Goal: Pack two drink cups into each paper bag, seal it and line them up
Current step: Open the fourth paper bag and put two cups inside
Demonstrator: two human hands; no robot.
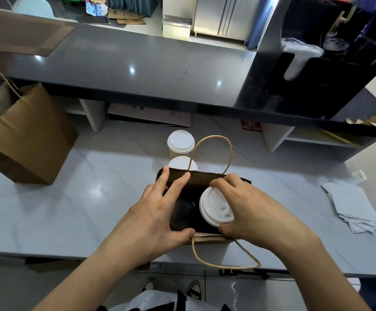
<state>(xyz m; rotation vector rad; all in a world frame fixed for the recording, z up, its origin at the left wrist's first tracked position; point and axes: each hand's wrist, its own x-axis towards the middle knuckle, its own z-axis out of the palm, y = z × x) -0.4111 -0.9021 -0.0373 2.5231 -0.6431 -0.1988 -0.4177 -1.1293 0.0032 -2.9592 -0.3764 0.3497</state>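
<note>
A brown paper bag stands open on the pale counter, its twine handles looping away and toward me. My right hand grips a white-lidded cup by the lid rim, in the right half of the bag's mouth. My left hand holds the bag's left side open, fingers spread over the far rim and thumb on the near rim. The bag's left half looks dark inside. Two more white-lidded cups stand just behind the bag.
A second brown paper bag with handles stands at the left. A raised dark counter runs across the back, with a black organiser at its right. A stack of paper sheets lies at the right.
</note>
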